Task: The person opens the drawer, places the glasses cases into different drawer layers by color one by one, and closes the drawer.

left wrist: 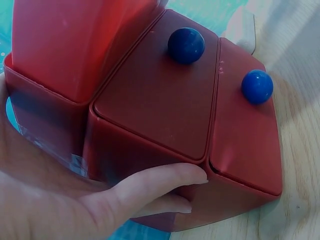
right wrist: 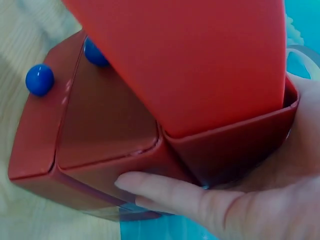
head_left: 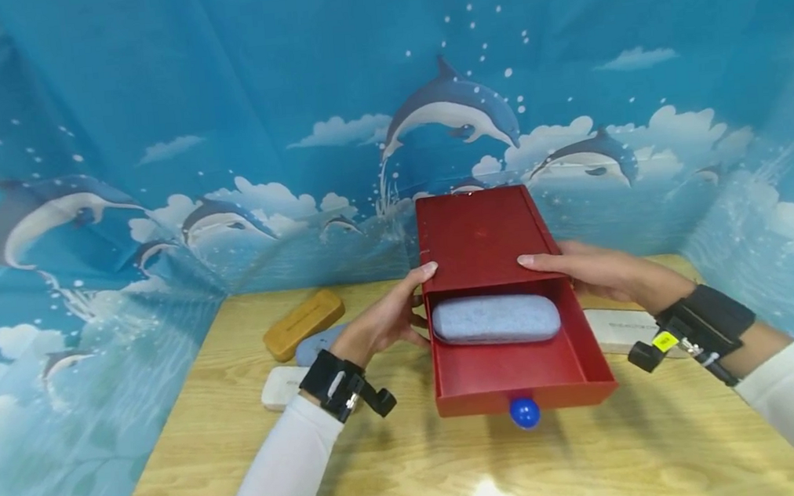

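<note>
A red drawer unit (head_left: 484, 232) with three stacked drawers stands on the table, held between both hands. Its top drawer (head_left: 507, 368) is pulled out toward me, with a light blue glasses case (head_left: 495, 320) lying crosswise at its back. My left hand (head_left: 391, 311) grips the left side, thumb over the top edge and fingers along the side wall. On the opposite side my right hand (head_left: 600, 269) grips in the same way. Both lower drawers are closed, with blue ball knobs (left wrist: 186, 45) on their fronts in the left wrist view.
Left of the unit lie a mustard glasses case (head_left: 304, 325), a blue case (head_left: 316, 344) partly behind my left wrist, and a white case (head_left: 282, 387). Another white case (head_left: 617, 329) lies to the right, partly covered by my right arm. A dolphin-print backdrop (head_left: 333, 167) surrounds the wooden table (head_left: 417, 482).
</note>
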A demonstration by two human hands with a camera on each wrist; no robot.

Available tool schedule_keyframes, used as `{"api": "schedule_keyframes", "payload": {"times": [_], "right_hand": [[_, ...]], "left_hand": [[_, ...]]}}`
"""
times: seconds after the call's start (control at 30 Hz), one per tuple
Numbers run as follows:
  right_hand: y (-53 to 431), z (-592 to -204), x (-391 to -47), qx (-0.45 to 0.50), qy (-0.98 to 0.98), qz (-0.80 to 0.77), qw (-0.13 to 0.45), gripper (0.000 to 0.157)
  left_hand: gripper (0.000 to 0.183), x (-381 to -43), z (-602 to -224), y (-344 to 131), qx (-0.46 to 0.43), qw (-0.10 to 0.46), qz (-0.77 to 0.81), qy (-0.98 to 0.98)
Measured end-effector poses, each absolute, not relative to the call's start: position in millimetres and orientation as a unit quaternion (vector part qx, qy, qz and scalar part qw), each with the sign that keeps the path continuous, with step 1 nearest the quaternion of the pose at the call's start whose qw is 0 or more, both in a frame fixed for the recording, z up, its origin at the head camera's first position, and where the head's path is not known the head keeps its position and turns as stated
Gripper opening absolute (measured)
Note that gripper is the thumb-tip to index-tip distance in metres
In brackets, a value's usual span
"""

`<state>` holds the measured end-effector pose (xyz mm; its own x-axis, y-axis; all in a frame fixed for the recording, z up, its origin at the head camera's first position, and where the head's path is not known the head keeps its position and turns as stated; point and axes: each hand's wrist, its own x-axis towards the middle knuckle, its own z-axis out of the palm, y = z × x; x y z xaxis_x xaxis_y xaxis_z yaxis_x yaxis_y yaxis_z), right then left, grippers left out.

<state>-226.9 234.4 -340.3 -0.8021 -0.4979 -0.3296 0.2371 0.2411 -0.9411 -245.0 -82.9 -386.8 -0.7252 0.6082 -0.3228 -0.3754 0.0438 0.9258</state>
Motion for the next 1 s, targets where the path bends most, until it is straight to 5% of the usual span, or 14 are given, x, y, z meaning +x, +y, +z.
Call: {"api": "schedule_keyframes", "payload": {"times": [0.77,1.0], "right_hand": [[235.2,-344.0,-222.2,-0.078,0.683,-0.652,0.321,0.051],[232.9,-343.9,-219.9,-0.076,0.686,-0.651,0.316,0.052]], "left_hand": [[0.062,-229.7,-378.3,-93.3,0.169,0.285,0.634,0.699],[0.064,-220.5,-372.1,-119.6,0.215,0.183,0.512,0.811]]}}
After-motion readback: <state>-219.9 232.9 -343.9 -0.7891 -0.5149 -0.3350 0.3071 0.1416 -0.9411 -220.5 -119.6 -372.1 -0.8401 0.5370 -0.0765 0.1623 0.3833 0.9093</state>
